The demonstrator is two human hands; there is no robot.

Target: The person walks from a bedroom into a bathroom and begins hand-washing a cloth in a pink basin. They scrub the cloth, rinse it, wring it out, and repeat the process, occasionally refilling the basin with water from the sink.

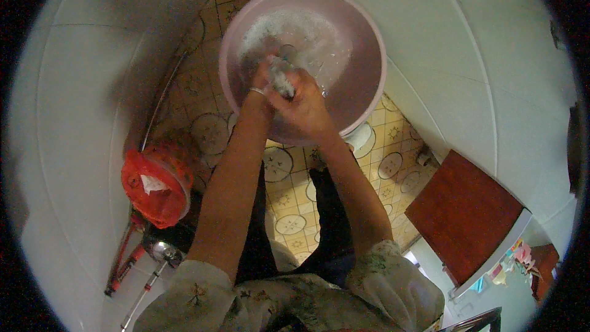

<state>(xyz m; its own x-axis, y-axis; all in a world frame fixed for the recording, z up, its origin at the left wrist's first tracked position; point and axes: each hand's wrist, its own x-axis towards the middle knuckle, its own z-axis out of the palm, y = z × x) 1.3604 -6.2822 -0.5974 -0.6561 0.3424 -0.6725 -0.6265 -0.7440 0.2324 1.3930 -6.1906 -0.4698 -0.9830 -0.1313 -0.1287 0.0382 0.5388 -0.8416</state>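
Note:
A large pink plastic basin (380,67) lies before me with foamy, soapy water (322,39) in its bottom. Above the water, inside the rim, both my hands are pressed together around a foam-covered grey-white bundle (281,76); it looks like wet cloth, but blur hides what it is exactly. My left hand (261,73), with a thin light band at the wrist, grips the bundle's left side. From the right, my right hand (305,99) closes over it with curled fingers.
Patterned yellow floor tiles (290,223) lie under the basin. At left stands a bin lined with a red plastic bag (156,189), beside long-handled poles (143,290). A reddish-brown panel (465,216) is at right. Pale walls (83,115) close in on both sides.

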